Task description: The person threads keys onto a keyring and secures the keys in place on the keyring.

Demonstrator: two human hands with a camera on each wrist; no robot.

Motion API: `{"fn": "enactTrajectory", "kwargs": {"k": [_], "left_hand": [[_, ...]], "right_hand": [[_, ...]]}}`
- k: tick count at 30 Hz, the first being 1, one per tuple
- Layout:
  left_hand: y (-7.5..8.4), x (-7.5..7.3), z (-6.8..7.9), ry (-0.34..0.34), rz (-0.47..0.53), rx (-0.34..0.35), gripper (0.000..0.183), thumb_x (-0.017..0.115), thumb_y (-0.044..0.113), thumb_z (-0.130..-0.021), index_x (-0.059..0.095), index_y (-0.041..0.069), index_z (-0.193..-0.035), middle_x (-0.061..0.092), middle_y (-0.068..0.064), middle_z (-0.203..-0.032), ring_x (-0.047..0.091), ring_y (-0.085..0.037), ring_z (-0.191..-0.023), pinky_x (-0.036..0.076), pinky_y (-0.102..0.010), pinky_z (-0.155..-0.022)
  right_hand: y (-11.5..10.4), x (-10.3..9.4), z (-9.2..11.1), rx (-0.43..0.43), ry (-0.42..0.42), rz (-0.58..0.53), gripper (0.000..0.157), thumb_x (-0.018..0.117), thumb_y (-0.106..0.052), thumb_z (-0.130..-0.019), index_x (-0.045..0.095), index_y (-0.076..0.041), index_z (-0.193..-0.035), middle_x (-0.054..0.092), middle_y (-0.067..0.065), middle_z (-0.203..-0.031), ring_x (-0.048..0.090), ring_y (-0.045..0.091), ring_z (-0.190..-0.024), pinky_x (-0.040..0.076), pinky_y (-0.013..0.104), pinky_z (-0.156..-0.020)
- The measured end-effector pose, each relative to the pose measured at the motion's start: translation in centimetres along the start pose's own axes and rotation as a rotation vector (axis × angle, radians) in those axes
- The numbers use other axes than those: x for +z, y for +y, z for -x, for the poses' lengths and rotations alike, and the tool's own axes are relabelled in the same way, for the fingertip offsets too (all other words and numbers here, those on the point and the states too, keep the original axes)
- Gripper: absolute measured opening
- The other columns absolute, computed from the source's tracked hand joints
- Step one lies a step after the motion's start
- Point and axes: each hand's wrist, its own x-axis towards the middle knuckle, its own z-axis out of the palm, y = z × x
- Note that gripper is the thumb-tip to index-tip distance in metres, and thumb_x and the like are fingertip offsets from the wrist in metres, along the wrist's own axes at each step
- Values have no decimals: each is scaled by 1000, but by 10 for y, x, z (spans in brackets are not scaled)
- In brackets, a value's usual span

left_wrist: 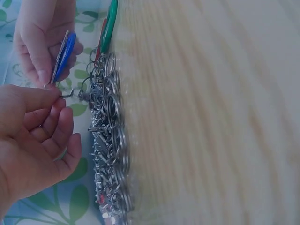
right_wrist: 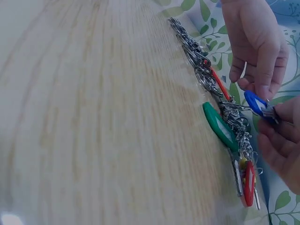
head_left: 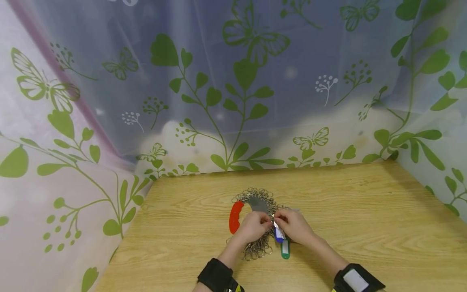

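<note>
Over a pile of metal key rings (head_left: 255,247), both hands meet. My left hand (head_left: 253,225) pinches a small metal ring between thumb and forefinger; only a bent bit of wire (left_wrist: 68,94) shows past the fingertips. My right hand (head_left: 295,225) pinches a silver key with a blue key tag (right_wrist: 255,102), held just above the rings. A green key tag (head_left: 285,249) lies at the near side of the pile. In the right wrist view, a red key tag (right_wrist: 249,183) lies with keys at the pile's end.
A red curved grip (head_left: 235,217) joins a grey flat piece (head_left: 258,204) that lies among the rings, partly behind my left hand. The wooden table (head_left: 175,243) carries everything. A curtain printed with leaves and butterflies (head_left: 204,121) encloses its back and sides.
</note>
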Motion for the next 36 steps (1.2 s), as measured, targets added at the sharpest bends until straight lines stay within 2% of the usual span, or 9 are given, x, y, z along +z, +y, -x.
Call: {"fn": "enactTrajectory", "kwargs": {"k": [5,8,12,15,20,24,30,36], "left_hand": [[4,-4,2,-18,-101,22,7,63,7,-85,70,5,-81,60,3,-72,48,-5,-58,40,-20,-54],[6,-5,2,-20,-131,27,8,65,8,-84,72,6,-81,64,3,-73,51,-5,-60,42,-20,-55],[9,-6,2,-27,-104,16,8,66,10,-85,73,7,-82,64,2,-73,47,-6,-56,39,-20,-51],[10,-7,2,-45,-68,1,7,65,6,-84,72,7,-83,63,2,-74,46,-6,-56,37,-20,-51],[8,-6,4,-79,-64,17,3,68,5,-80,70,5,-79,63,3,-71,49,-5,-61,40,-20,-55],[3,-5,5,-100,-56,13,4,69,8,-81,72,6,-79,62,6,-69,48,-4,-60,39,-19,-54],[4,-9,4,-87,-50,12,8,67,10,-83,72,7,-78,60,6,-67,44,-5,-54,36,-19,-50],[8,-10,2,-63,-68,14,8,65,6,-82,72,5,-78,61,3,-68,43,-5,-54,37,-19,-51]], "right_hand": [[-3,-4,3,100,-144,-173,9,57,-5,-91,64,0,-86,54,-1,-64,47,6,-54,41,23,-49],[-8,-5,6,130,-180,-209,11,57,-7,-91,63,0,-87,55,1,-63,50,10,-51,44,24,-46],[-17,-5,8,49,-133,-142,11,61,-14,-89,63,-5,-83,58,-3,-67,50,8,-53,42,23,-46],[-22,-5,9,26,-104,-127,10,61,-13,-89,62,-7,-81,57,-5,-67,47,5,-53,40,22,-45],[-22,-5,10,104,-68,-92,6,58,-4,-88,64,-4,-84,58,-2,-71,49,6,-58,42,23,-51],[-21,-4,11,139,-56,-60,5,59,-3,-87,64,-3,-86,61,0,-73,52,6,-60,44,22,-53],[-22,-3,9,139,-51,-58,5,59,-3,-88,64,-4,-86,60,-1,-73,51,7,-58,44,23,-51],[-23,-2,8,101,-37,-52,6,60,-3,-87,64,-6,-84,60,-2,-72,49,6,-57,42,23,-51]]}}
